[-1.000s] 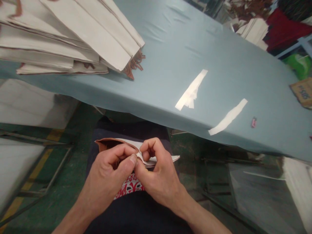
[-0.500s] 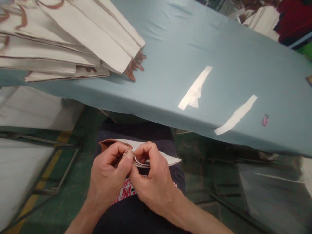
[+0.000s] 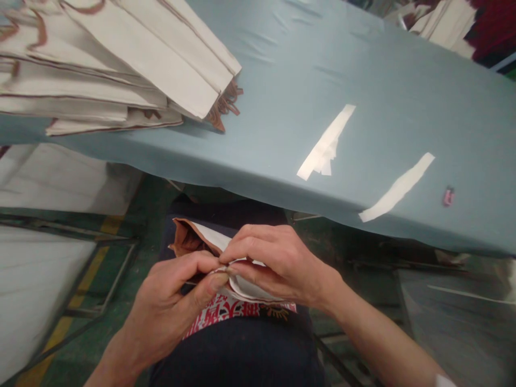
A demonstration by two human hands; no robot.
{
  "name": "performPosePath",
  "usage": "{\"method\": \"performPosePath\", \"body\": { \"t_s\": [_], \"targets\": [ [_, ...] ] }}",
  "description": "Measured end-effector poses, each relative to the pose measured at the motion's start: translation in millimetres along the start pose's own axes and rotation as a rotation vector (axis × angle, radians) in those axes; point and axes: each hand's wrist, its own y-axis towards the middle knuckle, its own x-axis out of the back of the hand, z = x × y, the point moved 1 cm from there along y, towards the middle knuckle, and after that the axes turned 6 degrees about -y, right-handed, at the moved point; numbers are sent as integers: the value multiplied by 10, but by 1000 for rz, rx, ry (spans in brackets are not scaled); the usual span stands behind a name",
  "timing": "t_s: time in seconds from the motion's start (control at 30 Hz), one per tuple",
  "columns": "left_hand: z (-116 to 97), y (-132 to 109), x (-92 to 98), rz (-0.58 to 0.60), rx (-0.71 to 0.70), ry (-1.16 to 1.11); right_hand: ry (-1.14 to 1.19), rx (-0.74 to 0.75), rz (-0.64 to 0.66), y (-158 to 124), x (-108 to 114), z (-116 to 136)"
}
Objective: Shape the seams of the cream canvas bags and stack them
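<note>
Over my lap is a white cloth piece with a brown inner side (image 3: 209, 232), folded so that its brown side gapes at the left end. My left hand (image 3: 171, 298) pinches its edge between thumb and forefinger. Right beside that pinch, my right hand (image 3: 278, 263) grips the same edge, thumb below and fingers on top. The two sets of fingertips touch or nearly touch, and they hide the spot between them. Beneath the cloth, red and white printed fabric (image 3: 237, 310) shows on my lap.
A table with a blue-grey cover (image 3: 258, 140) stretches across in front. A stack of white cloth pieces with brown trim (image 3: 141, 64) lies at its left. White strips (image 3: 397, 188) and a small pink object (image 3: 448, 196) lie to the right. Metal frames (image 3: 115, 279) stand beside me.
My right hand has turned flatter over the cloth, its fingers now reaching left. The cloth's left end has opened wider, showing more brown. The thin curved edge between the fingers is now covered.
</note>
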Motion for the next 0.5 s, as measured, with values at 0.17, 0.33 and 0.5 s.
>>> {"method": "performPosePath", "body": {
  "t_s": [0.17, 0.33, 0.5],
  "targets": [
    [39, -30, -9, 49, 13, -28, -179, 78, 89, 48, 51, -33],
    [-6, -3, 6, 115, 75, -65, -285, 78, 158, 98, 57, -24],
    [-70, 49, 26, 153, 134, -61, -355, 105, 217, 188, 66, -5]
  ]
}}
